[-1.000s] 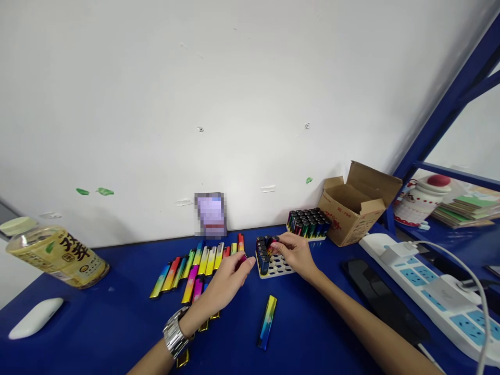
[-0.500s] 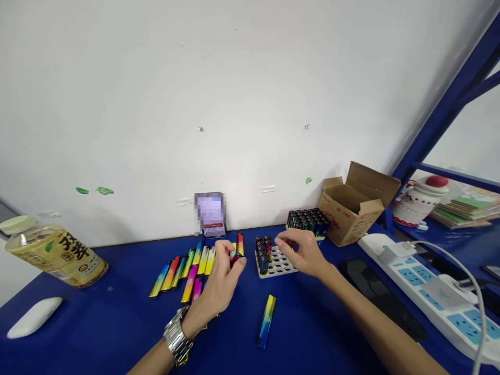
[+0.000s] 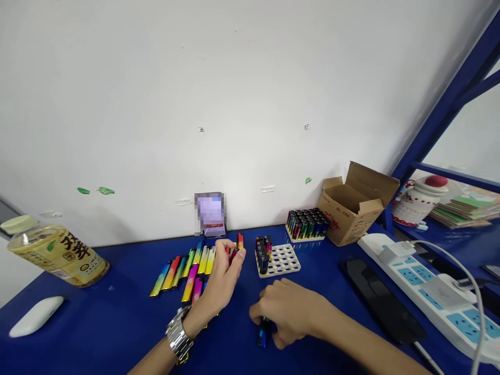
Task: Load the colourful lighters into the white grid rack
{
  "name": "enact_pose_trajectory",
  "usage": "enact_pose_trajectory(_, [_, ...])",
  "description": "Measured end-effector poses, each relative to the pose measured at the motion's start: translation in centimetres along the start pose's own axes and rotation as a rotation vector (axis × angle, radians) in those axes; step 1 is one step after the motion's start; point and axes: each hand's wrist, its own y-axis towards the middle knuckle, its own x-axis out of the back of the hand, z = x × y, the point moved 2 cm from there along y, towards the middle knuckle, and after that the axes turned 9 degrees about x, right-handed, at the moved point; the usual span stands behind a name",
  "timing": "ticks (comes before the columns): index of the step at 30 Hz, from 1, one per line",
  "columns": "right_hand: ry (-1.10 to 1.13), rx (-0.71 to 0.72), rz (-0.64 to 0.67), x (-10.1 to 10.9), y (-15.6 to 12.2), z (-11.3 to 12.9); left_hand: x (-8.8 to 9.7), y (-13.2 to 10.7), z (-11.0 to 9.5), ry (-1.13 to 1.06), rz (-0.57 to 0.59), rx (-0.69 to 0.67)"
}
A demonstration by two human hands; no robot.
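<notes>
My left hand [image 3: 224, 273], with a metal watch [image 3: 178, 336] on its wrist, pinches a dark red lighter [image 3: 233, 255], mostly hidden by the fingers. My right hand [image 3: 289, 312] is curled from above around a lighter [image 3: 262, 337] on the table; only its blue end shows below the fingers. Behind that hand lies a white holed tray [image 3: 283, 260] with several lighters [image 3: 263, 255] upright along its left side. Several colourful lighters [image 3: 190, 284] lie loose beside and beyond my left hand.
A filled tray of lighters [image 3: 307, 224] stands by an open cardboard box [image 3: 351, 208]. To the right are a black phone [image 3: 380, 299] and a power strip [image 3: 425, 291]. A propped phone [image 3: 211, 214] leans at the wall. Leftward are a bottle [image 3: 58, 252] and a white mouse [image 3: 36, 316].
My right hand has come down from the holed tray toward me, onto the yellow-and-blue lighter on the table. My left hand stays nearly in place with its lighter.
</notes>
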Motion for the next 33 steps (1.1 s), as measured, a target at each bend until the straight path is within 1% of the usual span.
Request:
enact_pose_trajectory(2, [0.003,0.002,0.050,-0.4,0.3,0.2,-0.2,0.0,-0.2,-0.002,0.031,-0.025])
enact_pose_trajectory(3, [0.035,0.022,0.051,-0.4,0.4,0.1,-0.2,0.1,-0.2,0.009,0.038,-0.049])
enact_pose_trajectory(5, [0.202,0.088,-0.008,0.0,0.4,0.0,-0.2,0.1,-0.3,0.042,0.045,-0.103])
enact_pose_trajectory(7, [0.457,0.139,-0.162,0.9,0.2,-0.5,-0.1,0.2,-0.2,0.053,0.067,-0.143])
enact_pose_trajectory(9, [0.671,0.144,-0.337,1.9,-0.2,-1.1,-0.1,0.3,-0.2,0.038,0.088,-0.169])
enact_pose_trajectory(12, [0.832,0.122,-0.520,3.1,-0.9,-2.0,0.0,0.4,-0.3,0.001,0.084,-0.193])
enact_pose_trajectory(14, [0.939,0.098,-0.631,3.3,-1.1,-2.7,0.0,0.5,-0.5,-0.018,0.067,-0.207])
enact_pose_trajectory(16, [1.104,0.064,-0.775,3.1,-1.2,-3.5,0.0,0.3,-0.6,-0.033,0.059,-0.209])
enact_pose_trajectory(18, [1.232,0.047,-0.905,2.8,-1.1,-4.1,-0.1,0.1,-0.7,-0.019,0.074,-0.203])
enact_pose_trajectory(19, [1.249,0.034,-0.960,2.7,-1.1,-4.3,-0.2,0.0,-0.8,0.002,0.092,-0.202])
enact_pose_trajectory(21, [1.140,-0.025,-1.005,2.7,-1.2,-4.4,-0.4,-0.4,-0.9,0.065,0.137,-0.210])
enact_pose_trajectory(23, [0.920,-0.077,-0.949,2.9,-1.3,-4.2,-0.6,-0.7,-1.1,0.118,0.186,-0.216])
enact_pose_trajectory(25, [0.716,-0.078,-0.859,3.1,-1.4,-3.9,-0.7,-1.0,-1.4,0.141,0.237,-0.223])
enact_pose_trajectory(26, [0.654,-0.068,-0.837,3.2,-1.5,-3.9,-0.7,-1.1,-1.5,0.150,0.243,-0.236])
enact_pose_trajectory(27, [0.618,-0.066,-0.848,3.3,-1.7,-4.1,-0.7,-1.2,-1.7,0.168,0.224,-0.259])
enact_pose_trajectory(28, [0.595,-0.080,-0.885,3.5,-1.9,-4.5,-0.5,-1.1,-1.8,0.202,0.176,-0.291])
enact_pose_trajectory(30, [0.565,-0.149,-0.987,3.6,-2.6,-5.7,0.0,-0.9,-2.0,0.338,0.024,-0.349])
enact_pose_trajectory(32, [0.534,-0.227,-1.071,3.6,-3.5,-7.3,0.5,-0.5,-1.7,0.574,-0.124,-0.365])
enact_pose_trajectory(33, [0.525,-0.246,-1.095,3.5,-3.9,-8.1,0.6,-0.2,-1.4,0.717,-0.176,-0.352])
